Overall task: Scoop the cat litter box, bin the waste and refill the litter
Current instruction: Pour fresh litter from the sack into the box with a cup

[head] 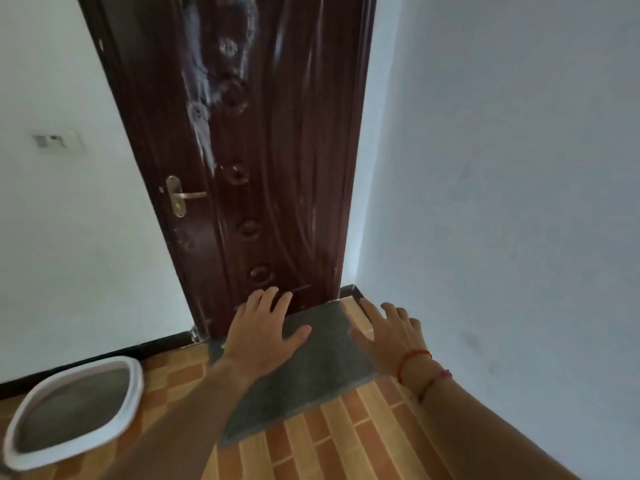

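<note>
A white litter box (135,382) with grey litter inside stands on the floor at the lower left, by the wall. My left hand (263,327) is stretched out in front of me with fingers straight, over the grey door mat (311,372). My right hand (391,332) is held out the same way, fingers spread, to the right of the mat; red strings circle its wrist. Both hands hold nothing and are well to the right of the litter box. No scoop, bin or litter bag is in view.
A dark brown wooden door (263,150) with a brass handle (181,195) is shut straight ahead. White walls stand left and right, the right wall (502,202) close by. The floor (346,434) is orange-brown tile.
</note>
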Motion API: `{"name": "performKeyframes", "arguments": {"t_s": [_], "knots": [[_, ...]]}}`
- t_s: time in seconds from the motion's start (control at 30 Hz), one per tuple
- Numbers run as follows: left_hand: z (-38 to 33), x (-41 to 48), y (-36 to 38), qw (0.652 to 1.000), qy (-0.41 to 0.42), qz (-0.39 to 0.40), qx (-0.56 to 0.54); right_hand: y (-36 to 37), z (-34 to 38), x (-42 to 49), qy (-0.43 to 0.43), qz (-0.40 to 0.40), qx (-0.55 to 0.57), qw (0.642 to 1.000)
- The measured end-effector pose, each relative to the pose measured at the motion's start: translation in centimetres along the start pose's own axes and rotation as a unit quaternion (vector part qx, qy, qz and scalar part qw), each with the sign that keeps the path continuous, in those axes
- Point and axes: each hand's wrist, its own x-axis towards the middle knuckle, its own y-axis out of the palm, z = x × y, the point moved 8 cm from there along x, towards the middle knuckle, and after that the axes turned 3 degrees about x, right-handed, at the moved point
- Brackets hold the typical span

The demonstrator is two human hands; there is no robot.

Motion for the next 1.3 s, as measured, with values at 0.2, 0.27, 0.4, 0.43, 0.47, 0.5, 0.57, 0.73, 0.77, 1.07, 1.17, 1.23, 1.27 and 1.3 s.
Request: {"name": "performKeyframes", "arguments": {"t_s": [0.2,0.27,0.4,0.43,0.47,0.5,0.57,0.73,0.77,1.07,1.17,1.23,1.27,1.3], "knots": [[6.9,-2.9,-0.4,0.992,-0.120,-0.011,0.023,2.2,7.1,4.4,-0.113,0.038,0.028,0.992],[8.5,-3.7,-0.7,0.985,-0.167,-0.018,0.030,2.4,9.5,6.0,-0.166,0.042,0.034,0.985],[10.6,-6.3,-1.9,0.965,-0.255,-0.027,0.050,3.3,13.9,8.2,-0.255,0.063,0.047,0.964],[10.9,-7.2,-2.2,0.959,-0.279,-0.022,0.050,3.5,15.0,8.6,-0.274,0.071,0.048,0.958],[11.3,-8.2,-2.4,0.952,-0.303,-0.013,0.049,3.9,16.2,8.8,-0.296,0.077,0.044,0.951],[11.7,-9.4,-2.5,0.944,-0.326,-0.007,0.052,4.1,17.5,8.6,-0.319,0.080,0.041,0.943],[12.3,-12.1,-3.0,0.928,-0.367,-0.013,0.060,4.8,20.0,7.8,-0.361,0.093,0.037,0.927],[13.4,-19.3,-4.7,0.883,-0.461,-0.020,0.090,6.8,26.1,4.0,-0.444,0.119,0.037,0.887],[13.6,-20.8,-4.9,0.873,-0.479,-0.017,0.090,7.0,27.3,3.1,-0.461,0.115,0.038,0.879],[14.5,-34.2,-5.8,0.797,-0.595,-0.017,0.101,9.3,36.0,-7.6,-0.585,0.138,0.036,0.798],[14.7,-37.9,-5.9,0.776,-0.622,-0.016,0.100,9.5,38.2,-10.6,-0.612,0.148,0.036,0.777],[14.9,-39.8,-5.9,0.767,-0.633,-0.014,0.105,10.0,39.4,-12.1,-0.618,0.156,0.038,0.769],[15.2,-40.6,-6.0,0.763,-0.637,-0.013,0.107,10.3,39.9,-12.7,-0.621,0.159,0.036,0.767],[15.4,-41.3,-6.1,0.761,-0.639,-0.014,0.107,10.5,40.4,-13.2,-0.622,0.161,0.035,0.766]]}}
